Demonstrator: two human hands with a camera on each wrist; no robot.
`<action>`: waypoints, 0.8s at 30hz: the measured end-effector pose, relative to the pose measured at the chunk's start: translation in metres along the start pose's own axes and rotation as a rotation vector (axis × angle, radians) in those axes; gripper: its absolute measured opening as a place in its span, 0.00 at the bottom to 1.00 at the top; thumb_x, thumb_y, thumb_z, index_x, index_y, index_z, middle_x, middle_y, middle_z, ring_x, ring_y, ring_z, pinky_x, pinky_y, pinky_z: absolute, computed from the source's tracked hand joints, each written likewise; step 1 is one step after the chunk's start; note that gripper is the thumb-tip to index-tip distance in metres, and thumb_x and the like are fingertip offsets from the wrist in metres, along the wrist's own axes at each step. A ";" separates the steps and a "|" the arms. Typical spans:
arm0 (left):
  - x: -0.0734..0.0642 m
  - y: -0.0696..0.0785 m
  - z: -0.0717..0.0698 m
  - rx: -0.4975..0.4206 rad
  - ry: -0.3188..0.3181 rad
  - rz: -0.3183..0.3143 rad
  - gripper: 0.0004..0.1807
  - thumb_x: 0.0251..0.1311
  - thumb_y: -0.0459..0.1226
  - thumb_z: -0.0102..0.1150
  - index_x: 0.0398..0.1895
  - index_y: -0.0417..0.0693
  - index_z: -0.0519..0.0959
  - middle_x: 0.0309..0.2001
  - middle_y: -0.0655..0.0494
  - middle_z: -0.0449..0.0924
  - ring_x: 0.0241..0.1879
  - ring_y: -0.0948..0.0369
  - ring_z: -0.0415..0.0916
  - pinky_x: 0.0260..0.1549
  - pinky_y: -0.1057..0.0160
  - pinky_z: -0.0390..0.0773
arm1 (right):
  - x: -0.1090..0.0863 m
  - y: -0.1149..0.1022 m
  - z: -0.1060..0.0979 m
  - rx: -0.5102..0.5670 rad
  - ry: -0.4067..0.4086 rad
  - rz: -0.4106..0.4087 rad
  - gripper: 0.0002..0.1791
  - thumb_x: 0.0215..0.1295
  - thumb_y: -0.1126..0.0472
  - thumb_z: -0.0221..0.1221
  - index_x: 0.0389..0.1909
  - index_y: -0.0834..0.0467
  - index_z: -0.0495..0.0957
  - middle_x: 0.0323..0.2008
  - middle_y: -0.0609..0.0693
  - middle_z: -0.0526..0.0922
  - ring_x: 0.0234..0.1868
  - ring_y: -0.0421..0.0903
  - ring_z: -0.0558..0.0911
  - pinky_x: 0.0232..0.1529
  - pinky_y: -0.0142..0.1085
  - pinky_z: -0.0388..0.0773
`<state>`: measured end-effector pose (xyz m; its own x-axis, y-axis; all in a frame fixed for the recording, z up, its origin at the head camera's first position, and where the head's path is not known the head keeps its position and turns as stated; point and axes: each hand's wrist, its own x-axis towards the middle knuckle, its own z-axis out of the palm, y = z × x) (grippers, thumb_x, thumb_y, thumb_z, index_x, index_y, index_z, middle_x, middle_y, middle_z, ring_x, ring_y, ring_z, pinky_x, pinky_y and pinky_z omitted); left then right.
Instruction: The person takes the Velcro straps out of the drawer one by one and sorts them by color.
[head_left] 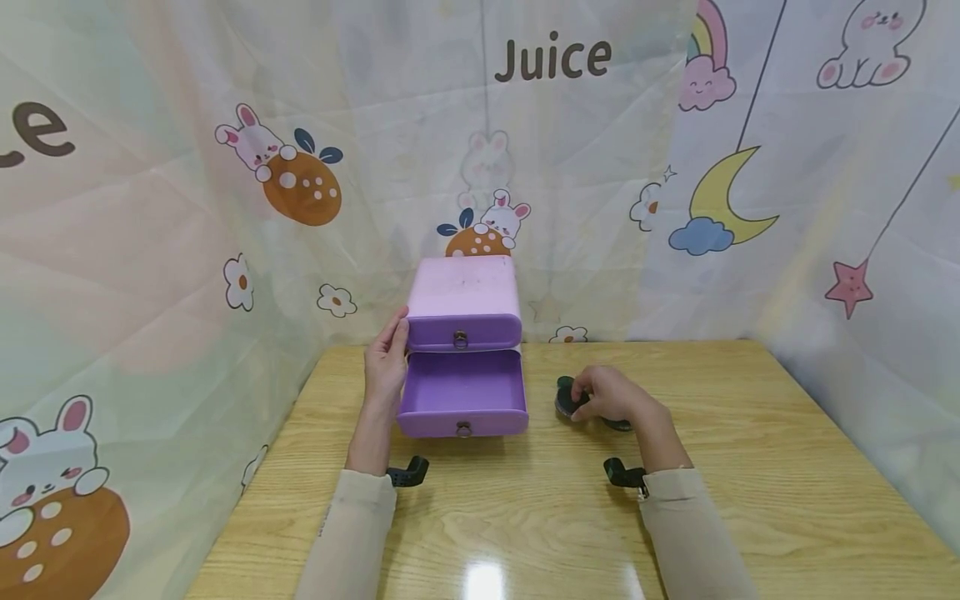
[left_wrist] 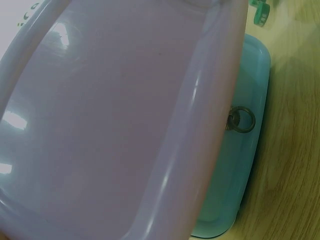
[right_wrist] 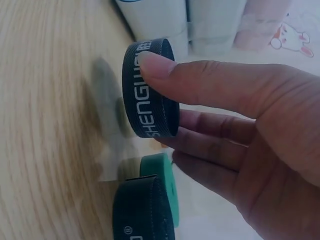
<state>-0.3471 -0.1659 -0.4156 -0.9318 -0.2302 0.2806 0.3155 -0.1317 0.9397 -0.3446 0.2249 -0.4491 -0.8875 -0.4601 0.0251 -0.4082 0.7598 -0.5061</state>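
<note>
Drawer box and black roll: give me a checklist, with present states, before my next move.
1. Right hand pinching the black roll: ok, thumb on its printed outer face.
2. Held roll separate from the second black roll: ok, a gap shows in the right wrist view.
3. Held roll off the table: cannot tell.
4. Lower drawer pulled out: ok.
5. Left hand touching the drawer box: ok, at its left side.
</note>
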 end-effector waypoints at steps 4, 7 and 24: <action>0.000 0.000 0.000 0.006 0.001 0.003 0.25 0.72 0.56 0.59 0.69 0.64 0.78 0.73 0.60 0.74 0.71 0.62 0.73 0.72 0.62 0.71 | 0.001 0.002 0.002 -0.017 -0.017 0.025 0.11 0.56 0.57 0.79 0.33 0.53 0.84 0.39 0.48 0.84 0.39 0.45 0.78 0.44 0.43 0.80; 0.000 -0.001 0.000 0.011 0.000 0.003 0.26 0.72 0.56 0.58 0.70 0.64 0.78 0.73 0.60 0.74 0.71 0.61 0.73 0.72 0.60 0.71 | 0.001 0.002 0.003 -0.028 -0.030 0.042 0.12 0.55 0.57 0.79 0.32 0.53 0.84 0.39 0.48 0.84 0.38 0.45 0.78 0.43 0.43 0.79; 0.000 -0.002 0.000 0.022 0.001 -0.006 0.26 0.70 0.58 0.58 0.69 0.66 0.79 0.73 0.61 0.73 0.72 0.61 0.72 0.73 0.59 0.70 | 0.001 0.006 0.006 -0.052 -0.051 0.057 0.13 0.54 0.58 0.79 0.33 0.54 0.83 0.37 0.48 0.82 0.36 0.45 0.77 0.39 0.41 0.78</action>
<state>-0.3476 -0.1659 -0.4175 -0.9334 -0.2308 0.2746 0.3058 -0.1117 0.9455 -0.3471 0.2263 -0.4569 -0.8983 -0.4368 -0.0470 -0.3686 0.8078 -0.4600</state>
